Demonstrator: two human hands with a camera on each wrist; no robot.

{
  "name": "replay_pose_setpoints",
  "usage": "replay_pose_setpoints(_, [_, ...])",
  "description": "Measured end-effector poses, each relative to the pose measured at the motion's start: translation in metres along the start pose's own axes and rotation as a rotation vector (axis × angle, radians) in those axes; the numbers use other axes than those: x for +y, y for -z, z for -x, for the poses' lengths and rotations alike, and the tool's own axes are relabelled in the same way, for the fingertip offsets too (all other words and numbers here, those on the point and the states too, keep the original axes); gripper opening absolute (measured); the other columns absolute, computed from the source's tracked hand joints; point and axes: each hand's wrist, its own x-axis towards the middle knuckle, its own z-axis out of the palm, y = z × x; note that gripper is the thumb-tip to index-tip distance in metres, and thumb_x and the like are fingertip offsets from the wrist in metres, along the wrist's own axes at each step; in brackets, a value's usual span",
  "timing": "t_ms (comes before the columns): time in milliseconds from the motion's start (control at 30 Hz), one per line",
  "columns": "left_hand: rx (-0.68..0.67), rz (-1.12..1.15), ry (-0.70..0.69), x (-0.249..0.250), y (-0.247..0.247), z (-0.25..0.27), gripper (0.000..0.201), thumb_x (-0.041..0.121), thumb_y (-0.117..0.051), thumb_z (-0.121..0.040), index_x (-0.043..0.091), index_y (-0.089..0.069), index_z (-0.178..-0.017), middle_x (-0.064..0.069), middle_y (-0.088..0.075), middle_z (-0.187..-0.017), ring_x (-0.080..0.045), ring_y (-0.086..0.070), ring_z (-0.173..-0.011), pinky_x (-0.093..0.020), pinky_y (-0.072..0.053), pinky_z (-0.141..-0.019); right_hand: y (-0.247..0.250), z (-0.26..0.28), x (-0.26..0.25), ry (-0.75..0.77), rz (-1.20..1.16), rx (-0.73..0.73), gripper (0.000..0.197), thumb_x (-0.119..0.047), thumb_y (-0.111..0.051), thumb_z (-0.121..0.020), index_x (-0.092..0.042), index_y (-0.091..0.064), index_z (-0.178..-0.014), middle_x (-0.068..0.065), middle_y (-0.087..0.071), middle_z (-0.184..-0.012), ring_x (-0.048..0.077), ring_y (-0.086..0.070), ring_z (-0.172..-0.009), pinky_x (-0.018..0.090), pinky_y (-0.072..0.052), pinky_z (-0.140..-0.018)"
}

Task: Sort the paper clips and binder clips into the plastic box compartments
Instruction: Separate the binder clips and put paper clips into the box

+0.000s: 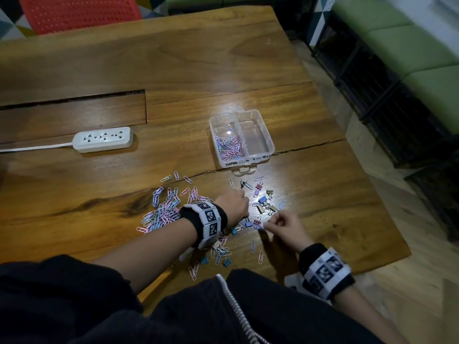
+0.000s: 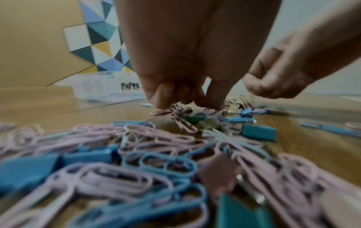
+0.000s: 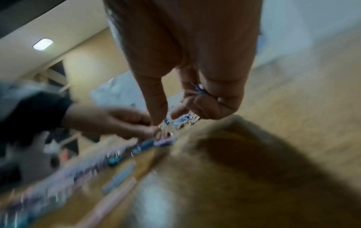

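1. Wooden worktop (image 1: 223, 58), chair and green seating beyond; power strip (image 1: 104, 139) toward the left edge.
2. Plastic box (image 1: 269, 142) mid-worktop: left compartment holds paper clips (image 1: 229, 145), right one looks empty.
3. Most paper clips and all binder clips (image 1: 263, 201) remain loose near the front edge.
4. Left hand (image 1: 233, 204) pinches into the clips; right hand (image 1: 283, 225) pinches a paper clip.

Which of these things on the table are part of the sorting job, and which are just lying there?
Part of the job:
- plastic box, paper clips already in its left compartment
- loose paper clips
- binder clips
- left hand and right hand, both picking among the clips

Just lying about:
- white power strip
- red chair
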Motion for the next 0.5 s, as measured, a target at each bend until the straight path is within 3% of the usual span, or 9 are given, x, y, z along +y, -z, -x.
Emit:
replay_pose_setpoints(67, [-0.011,0.176,0.062,-0.004,0.002,0.002,0.030,0.029,-0.039,-0.096,0.004,-0.053,-0.107,-0.007,-0.052,-0.104,-0.016,-0.050,-0.094,-0.032,-0.047,-0.090,-0.008,0.002,0.001,0.069,0.241,0.011,0.023,-0.017,-0.070,-0.075,-0.018,-0.048,-0.073,-0.003,-0.051,-0.078,0.012,-0.050,-0.073,0.026,-0.043,-0.072])
replay_pose_setpoints(167, [0.003,0.817,0.239,-0.011,0.010,0.005,0.019,0.019,-0.040,-0.096,0.014,-0.044,-0.078,0.001,-0.050,-0.073,-0.008,-0.047,-0.056,-0.021,-0.046,-0.054,-0.015,0.005,0.001,0.115,0.453,0.040,0.018,-0.022,-0.065,-0.080,-0.016,-0.051,-0.090,-0.004,-0.044,-0.093,0.011,-0.043,-0.089,0.021,-0.035,-0.081])
replay_pose_setpoints(233, [0.019,1.198,0.343,-0.016,0.017,0.008,0.021,0.009,-0.041,-0.094,0.014,-0.040,-0.074,-0.001,-0.050,-0.068,-0.003,-0.048,-0.039,-0.014,-0.039,-0.036,-0.018,0.005,-0.002,0.152,0.488,0.031,0.011,-0.018,-0.060,-0.084,-0.017,-0.049,-0.087,-0.004,-0.042,-0.095,0.011,-0.042,-0.088,0.019,-0.033,-0.079])
replay_pose_setpoints(300, [0.027,1.366,0.390,-0.020,0.022,0.010,0.021,0.001,-0.038,-0.093,0.013,-0.041,-0.075,-0.003,-0.050,-0.067,-0.005,-0.048,-0.040,-0.013,-0.037,-0.033,-0.019,0.004,-0.003,0.167,0.509,0.000,0.011,-0.015,-0.056,-0.086,-0.015,-0.046,-0.081,-0.002,-0.042,-0.093,0.010,-0.042,-0.082,0.015,-0.032,-0.069])
replay_pose_setpoints(400, [-0.054,1.157,0.342,-0.018,0.022,0.010,0.020,0.010,-0.039,-0.095,0.016,-0.044,-0.077,0.001,-0.045,-0.067,-0.009,-0.042,-0.053,-0.013,-0.037,-0.042,-0.015,0.002,-0.002,0.162,0.534,-0.040,0.010,-0.016,-0.054,-0.088,-0.012,-0.048,-0.081,-0.003,-0.040,-0.087,0.008,-0.042,-0.075,0.013,-0.031,-0.058])
replay_pose_setpoints(500, [-0.091,0.518,0.155,-0.013,0.014,0.014,0.013,0.024,-0.061,-0.085,0.015,-0.052,-0.087,0.004,-0.052,-0.084,-0.012,-0.048,-0.073,-0.015,-0.040,-0.061,-0.008,0.000,0.002,0.148,0.457,-0.035,0.012,-0.014,-0.054,-0.088,-0.014,-0.050,-0.076,-0.007,-0.046,-0.077,0.007,-0.047,-0.073,0.012,-0.036,-0.061])
